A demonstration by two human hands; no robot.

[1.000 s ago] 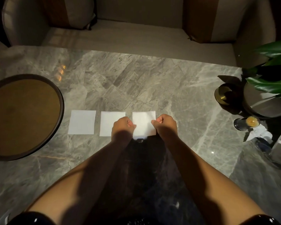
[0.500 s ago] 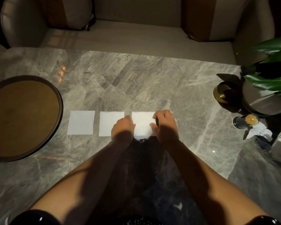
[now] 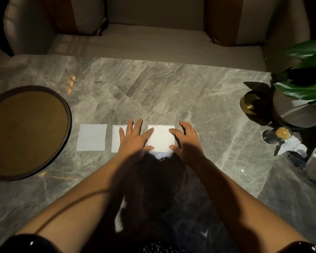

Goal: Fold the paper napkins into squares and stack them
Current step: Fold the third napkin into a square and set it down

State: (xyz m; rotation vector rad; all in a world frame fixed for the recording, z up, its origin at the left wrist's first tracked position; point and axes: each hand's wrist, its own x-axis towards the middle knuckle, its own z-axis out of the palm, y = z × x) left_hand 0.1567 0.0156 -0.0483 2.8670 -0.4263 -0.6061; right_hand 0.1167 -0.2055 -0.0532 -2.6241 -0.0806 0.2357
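Three white folded napkin squares lie in a row on the grey marble table. The left napkin lies untouched. The middle napkin is partly covered by my left hand, which is spread flat with fingers apart. The right napkin lies between both hands. My left thumb and forefinger touch its left edge. My right hand is spread open at its right edge, thumb and forefinger on the paper.
A round dark wooden tray sits at the left. At the right stand a gold cup, a potted plant, a toothpick holder and a crumpled paper. A sofa runs behind the table.
Both hands were closed, pinching the right napkin's edges. Now they have opened and lie spread flat beside and on it. The napkin rests flat on the table.
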